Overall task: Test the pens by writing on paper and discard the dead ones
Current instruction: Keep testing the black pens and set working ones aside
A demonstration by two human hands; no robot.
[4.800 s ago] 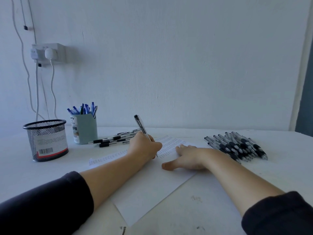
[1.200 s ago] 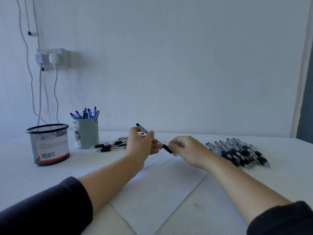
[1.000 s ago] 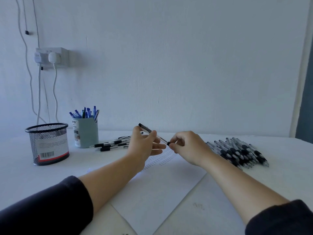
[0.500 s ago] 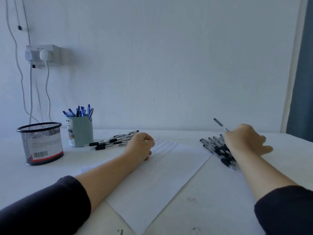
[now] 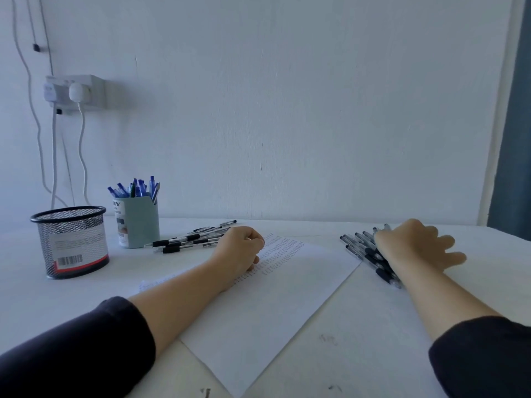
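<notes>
A white sheet of paper [image 5: 273,305] with rows of small test marks lies in front of me. My left hand [image 5: 238,251] rests on its upper left part, fingers curled into a fist with nothing in them. To the right of the sheet is a pile of black-grip pens [image 5: 360,249]. My right hand [image 5: 413,248] lies on top of that pile with its fingers spread, covering much of it. A smaller group of black pens [image 5: 186,241] lies on the table beyond my left hand.
A black mesh basket [image 5: 71,242] stands at the far left. Beside it is a pale blue cup [image 5: 138,225] full of blue pens. A wall socket with a plug and cables [image 5: 74,91] is on the wall above. A dark curtain edge [image 5: 514,139] is at the right.
My left hand finished writing and passed the pen to my right hand, which carried it to the pile on the right. The right hand's fingers have now spread over the pile. My left hand settled on the paper.
</notes>
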